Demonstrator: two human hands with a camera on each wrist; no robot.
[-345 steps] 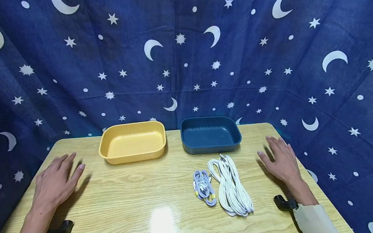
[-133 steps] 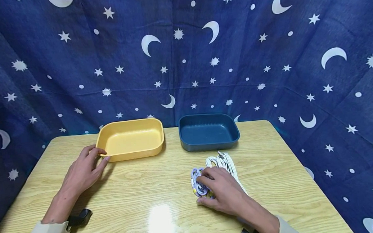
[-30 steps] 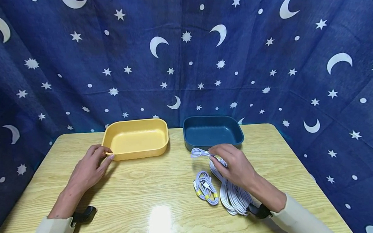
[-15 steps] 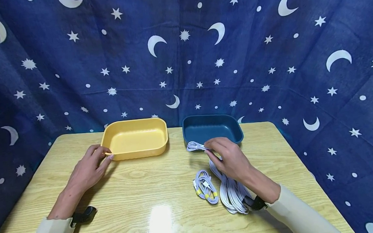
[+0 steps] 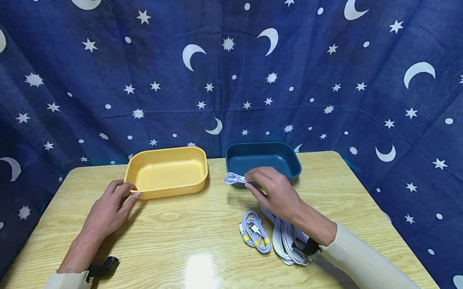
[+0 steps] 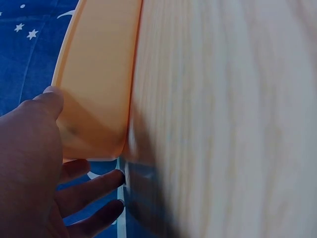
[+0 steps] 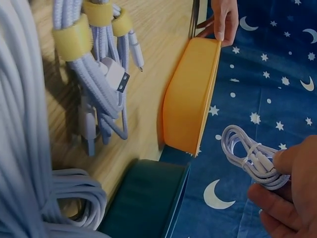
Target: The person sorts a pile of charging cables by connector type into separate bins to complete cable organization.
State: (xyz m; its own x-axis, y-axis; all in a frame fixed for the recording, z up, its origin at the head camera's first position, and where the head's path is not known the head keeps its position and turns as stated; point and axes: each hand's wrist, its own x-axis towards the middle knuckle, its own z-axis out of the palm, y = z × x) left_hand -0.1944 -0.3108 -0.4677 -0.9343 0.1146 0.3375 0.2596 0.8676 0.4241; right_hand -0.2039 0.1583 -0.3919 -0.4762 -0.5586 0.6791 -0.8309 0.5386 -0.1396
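Note:
My right hand [image 5: 273, 191] pinches a small coiled charging cable [image 5: 234, 178] between thumb and fingers, above the front left edge of the dark blue bin [image 5: 261, 160]. In the right wrist view the held cable [image 7: 252, 157] shows a tie round its middle. My left hand [image 5: 109, 211] holds the near left corner of the yellow bin [image 5: 170, 191]; the left wrist view has its thumb on the rim [image 6: 55, 101]. Below my right hand lie a lilac USB cable bundle [image 5: 255, 232] with yellow straps and a larger white cable bundle [image 5: 284, 243], partly hidden by my wrist.
Both bins stand side by side at the back of the wooden table [image 5: 162, 256]. A dark blue curtain [image 5: 226, 64] with moons and stars hangs close behind the table and along its sides.
Both hands have left the table's sides. My left took hold of the yellow bin's corner. My right picked up the small cable from the bundles and carried it up and left, lately toward the bins' gap.

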